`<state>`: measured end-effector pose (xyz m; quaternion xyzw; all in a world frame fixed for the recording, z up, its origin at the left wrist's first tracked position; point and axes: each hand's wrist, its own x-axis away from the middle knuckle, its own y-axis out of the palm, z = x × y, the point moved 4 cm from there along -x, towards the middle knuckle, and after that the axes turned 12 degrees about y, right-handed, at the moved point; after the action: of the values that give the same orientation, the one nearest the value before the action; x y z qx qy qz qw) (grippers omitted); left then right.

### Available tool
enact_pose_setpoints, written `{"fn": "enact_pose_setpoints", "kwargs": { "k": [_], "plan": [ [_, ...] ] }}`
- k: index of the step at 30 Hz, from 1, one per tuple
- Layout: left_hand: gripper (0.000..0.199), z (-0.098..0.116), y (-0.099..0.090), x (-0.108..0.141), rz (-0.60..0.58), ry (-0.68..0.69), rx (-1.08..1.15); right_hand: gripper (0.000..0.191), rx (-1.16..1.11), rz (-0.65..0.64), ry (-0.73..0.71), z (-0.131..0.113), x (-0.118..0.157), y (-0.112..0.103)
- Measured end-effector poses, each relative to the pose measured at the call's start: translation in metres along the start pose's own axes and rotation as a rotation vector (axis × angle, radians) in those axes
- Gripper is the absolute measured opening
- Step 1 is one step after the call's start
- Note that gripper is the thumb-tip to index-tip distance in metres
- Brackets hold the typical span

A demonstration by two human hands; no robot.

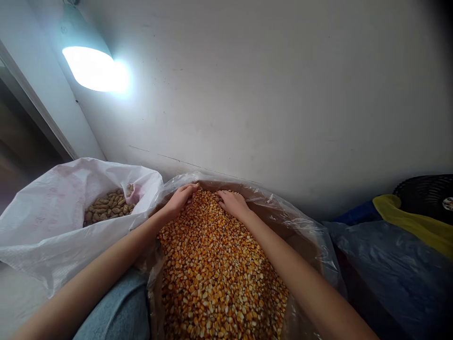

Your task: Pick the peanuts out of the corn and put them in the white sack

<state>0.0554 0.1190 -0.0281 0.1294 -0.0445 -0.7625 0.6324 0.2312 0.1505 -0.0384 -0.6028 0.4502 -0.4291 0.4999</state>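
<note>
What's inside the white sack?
Unshelled peanuts show in the mouth of the white sack. Anything below that top layer is covered, so can't tell.

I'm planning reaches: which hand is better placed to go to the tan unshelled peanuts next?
Probably the left hand: it is nearer the white woven sack holding those peanuts. The right hand, on orange-yellow corn kernels, would have to cross past it.
</note>
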Motion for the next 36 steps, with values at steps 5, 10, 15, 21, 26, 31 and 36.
{"fn": "enact_pose_setpoints", "kwargs": {
  "k": [5,10,15,21,26,31,36],
  "plan": [
    [0.016,-0.002,-0.001,-0.003,0.001,-0.099,0.358,0.019,-1.091,-0.098,0.320,0.042,0.012,0.004],
    [0.033,-0.009,-0.001,-0.001,0.028,-0.261,0.570,0.024,-1.555,-0.154,0.535,0.058,0.017,0.013],
    [0.025,-0.003,0.005,0.003,0.029,-0.360,0.784,0.019,-0.908,0.040,0.445,0.045,0.006,0.008],
    [0.020,-0.003,0.005,0.003,0.077,-0.341,0.712,0.028,0.005,0.029,0.255,0.029,0.002,0.005],
    [0.016,-0.003,0.004,0.003,0.089,-0.323,0.635,0.024,-0.210,-0.586,-0.020,0.036,0.029,0.017],
    [0.013,-0.006,0.002,0.000,0.054,-0.304,0.588,0.028,-0.399,-0.358,0.023,0.048,0.024,-0.006],
    [0.012,-0.008,0.002,0.000,0.048,-0.300,0.542,0.032,-0.078,0.041,0.307,0.058,0.008,-0.012]
  ]
}}
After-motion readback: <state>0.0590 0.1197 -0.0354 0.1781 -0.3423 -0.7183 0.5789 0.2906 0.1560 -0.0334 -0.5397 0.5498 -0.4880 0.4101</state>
